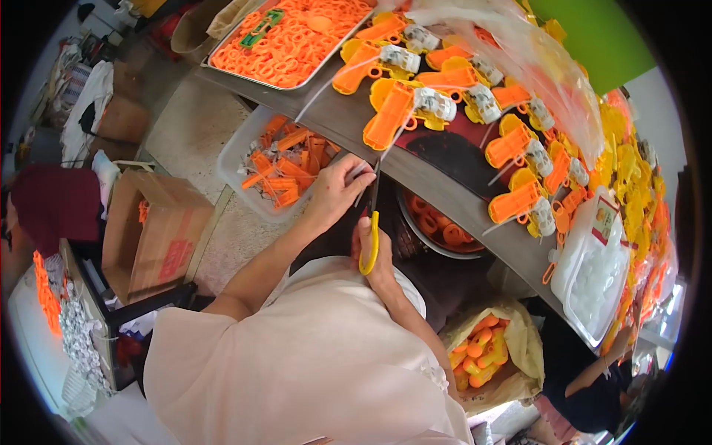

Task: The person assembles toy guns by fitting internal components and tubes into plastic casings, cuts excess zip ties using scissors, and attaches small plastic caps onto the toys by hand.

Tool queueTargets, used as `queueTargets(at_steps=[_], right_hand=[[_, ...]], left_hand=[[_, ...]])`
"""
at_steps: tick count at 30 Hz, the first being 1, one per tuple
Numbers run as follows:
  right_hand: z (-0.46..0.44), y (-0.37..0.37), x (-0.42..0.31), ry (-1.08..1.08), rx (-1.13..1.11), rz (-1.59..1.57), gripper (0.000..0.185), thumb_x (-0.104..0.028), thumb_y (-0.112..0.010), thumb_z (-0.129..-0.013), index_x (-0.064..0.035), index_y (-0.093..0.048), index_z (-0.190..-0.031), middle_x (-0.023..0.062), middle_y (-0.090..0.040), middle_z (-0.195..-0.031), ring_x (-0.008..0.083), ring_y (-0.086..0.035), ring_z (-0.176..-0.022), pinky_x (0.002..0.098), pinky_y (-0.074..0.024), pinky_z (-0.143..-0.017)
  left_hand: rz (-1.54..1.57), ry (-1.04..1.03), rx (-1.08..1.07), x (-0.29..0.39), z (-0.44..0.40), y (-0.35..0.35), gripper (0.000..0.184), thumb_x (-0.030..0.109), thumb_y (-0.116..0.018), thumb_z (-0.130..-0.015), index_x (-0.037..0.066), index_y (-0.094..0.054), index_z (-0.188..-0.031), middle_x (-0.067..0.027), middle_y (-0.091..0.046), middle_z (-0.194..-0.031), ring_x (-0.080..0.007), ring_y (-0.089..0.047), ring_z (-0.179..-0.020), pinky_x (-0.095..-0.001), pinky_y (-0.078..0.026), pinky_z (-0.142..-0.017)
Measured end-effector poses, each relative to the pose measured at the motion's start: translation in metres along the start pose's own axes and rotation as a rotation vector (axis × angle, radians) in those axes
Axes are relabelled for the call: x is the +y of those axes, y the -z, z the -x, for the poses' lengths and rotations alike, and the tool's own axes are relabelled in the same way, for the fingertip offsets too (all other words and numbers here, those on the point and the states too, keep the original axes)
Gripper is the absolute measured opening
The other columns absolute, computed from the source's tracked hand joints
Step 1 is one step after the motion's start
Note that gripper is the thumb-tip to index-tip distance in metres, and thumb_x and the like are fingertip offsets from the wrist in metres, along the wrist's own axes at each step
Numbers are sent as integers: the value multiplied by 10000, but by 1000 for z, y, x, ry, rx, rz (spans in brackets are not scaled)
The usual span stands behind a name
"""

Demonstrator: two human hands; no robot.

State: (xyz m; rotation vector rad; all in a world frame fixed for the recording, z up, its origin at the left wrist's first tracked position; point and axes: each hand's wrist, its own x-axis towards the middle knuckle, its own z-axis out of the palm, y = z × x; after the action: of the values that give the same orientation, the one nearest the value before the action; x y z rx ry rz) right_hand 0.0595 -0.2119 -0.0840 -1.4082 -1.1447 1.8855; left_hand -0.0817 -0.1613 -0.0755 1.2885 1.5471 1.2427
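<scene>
My right hand (pixel 377 248) is closed around the yellow-handled scissors (pixel 368 243), whose dark blades point up toward the table edge. My left hand (pixel 337 191) pinches a thin whitish strip (pixel 357 173) beside the blades. Just beyond both hands, an orange toy piece (pixel 389 116) lies on the grey table (pixel 460 194), joined to a yellow part and a white printed cylinder. Several similar assemblies lie in rows behind it, with thin pale strips sticking out from some of them.
A tray of orange rings (pixel 211 64) is at the table's back left. Below are a clear bin (pixel 231 165), a metal bowl (pixel 445 252), a sack (pixel 523 356) and a cardboard box (pixel 152 248). A white container (pixel 567 285) lies right. Another person's arm (pixel 593 374) shows lower right.
</scene>
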Motion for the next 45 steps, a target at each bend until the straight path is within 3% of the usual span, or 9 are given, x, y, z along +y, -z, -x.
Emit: queueTargets(at_steps=[3, 8, 11, 14, 16, 18, 21, 30, 45], right_hand=[[2, 8, 2, -24, -33, 37, 525, -477, -550, -1004, -18, -537, -751, 20, -477, -565, 106, -502, -454, 285, -424, -417], [14, 10, -4, 80, -193, 300, 558, -513, -525, -1004, 18, -525, -830, 57, -487, -620, 138, -525, -495, 313, -475, -474], [7, 10, -6, 126, -199, 251, 590, -563, -485, -1001, 14, -525, -883, 74, -513, -698, 137, -555, -544, 292, -489, -484], [2, 5, -21, 102, -233, 173, 596, -576, -473, -1001, 3, -534, -874, 49, -501, -687, 117, -544, -548, 275, -487, -483], [-9, 0, -23, 78, -238, 104, 610, -598, -462, -996, -7, -546, -866, 35, -485, -682, 107, -527, -536, 271, -484, -475], [-23, -4, -31, 55, -231, 49, 625, -617, -451, -991, -16, -556, -857, 24, -468, -674, 101, -513, -527, 268, -485, -472], [-39, -8, -46, -16, -188, 40, 674, -661, -428, -976, -18, -572, -833, 22, -454, -677, 100, -505, -528, 270, -509, -492], [-79, -25, -51, 16, -223, -7, 725, -695, -388, -966, 1, -565, -869, 49, -484, -720, 121, -523, -575, 299, -557, -540], [-83, -35, -58, 37, -213, -27, 795, -748, -365, -940, -6, -608, -789, 46, -491, -648, 149, -548, -548, 293, -490, -441]], left_hand=[[-68, -65, -27, -6, 1, 17, 133, 116, -689, -918, 11, -625, -969, -20, -607, -775, -70, -543, -727, -255, -461, -665], [-402, 116, -341, -12, 45, 98, 173, 161, -677, -909, 16, -614, -980, -93, -651, -860, -209, -628, -760, -326, -493, -720], [-718, -315, -821, -28, 62, 137, 212, 164, -684, -901, 28, -638, -1058, -105, -676, -929, -249, -646, -770, -335, -506, -729], [-707, -214, -189, 15, 29, 118, 311, 203, -708, -888, 52, -654, -1154, -111, -689, -1033, -270, -660, -801, -345, -519, -740], [-426, -216, 234, 24, -14, 97, 322, 223, -704, -892, 94, -662, -1184, -112, -701, -1047, -285, -667, -785, -354, -527, -705], [-638, -320, 431, 17, -54, 81, 266, 196, -690, -903, 119, -670, -1157, -91, -718, -1017, -270, -678, -749, -361, -526, -649], [-1014, -204, 446, 9, -85, 62, 244, 159, -700, -891, 122, -671, -1130, -67, -725, -967, -256, -681, -708, -363, -522, -609], [-546, -361, 408, 9, -73, 39, 132, 119, -736, -824, 106, -668, -936, -41, -660, -804, -255, -670, -664, -362, -519, -570], [-540, -288, 405, 10, -72, 33, 80, 103, -717, -853, 42, -703, -903, -70, -657, -787, -180, -588, -599, -308, -471, -571]])
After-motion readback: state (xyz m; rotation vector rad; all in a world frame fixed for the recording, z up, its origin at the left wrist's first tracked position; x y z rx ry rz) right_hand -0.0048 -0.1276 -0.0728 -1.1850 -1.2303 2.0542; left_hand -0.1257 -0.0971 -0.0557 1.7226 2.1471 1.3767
